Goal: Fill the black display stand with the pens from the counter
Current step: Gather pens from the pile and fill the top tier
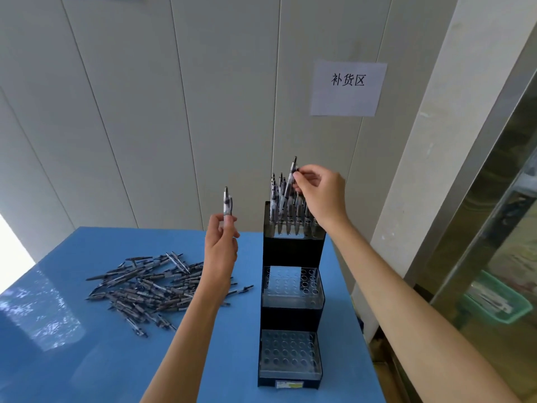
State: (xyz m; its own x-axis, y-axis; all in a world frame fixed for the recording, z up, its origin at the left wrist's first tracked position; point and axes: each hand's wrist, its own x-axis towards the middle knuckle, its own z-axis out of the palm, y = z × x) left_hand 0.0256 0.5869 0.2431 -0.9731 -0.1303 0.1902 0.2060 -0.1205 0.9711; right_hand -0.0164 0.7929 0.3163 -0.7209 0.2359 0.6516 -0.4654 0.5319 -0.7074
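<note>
The display stand [292, 286] stands on the bench [87, 359], toward its right edge, with 3 stepped tiers rising toward the wall [145, 112] behind. Pens [286, 207] stand upright in the rear, top tier. A heap of loose pens [145, 286] lies on the bench to the stand's left. A paper sign [347, 88] hangs on the wall above the stand.

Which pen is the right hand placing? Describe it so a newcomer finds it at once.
Start at the black display stand on the blue counter and look to its top tier. Above the pens already standing there, the right hand pinches one pen, tilted and higher than the others.
</note>
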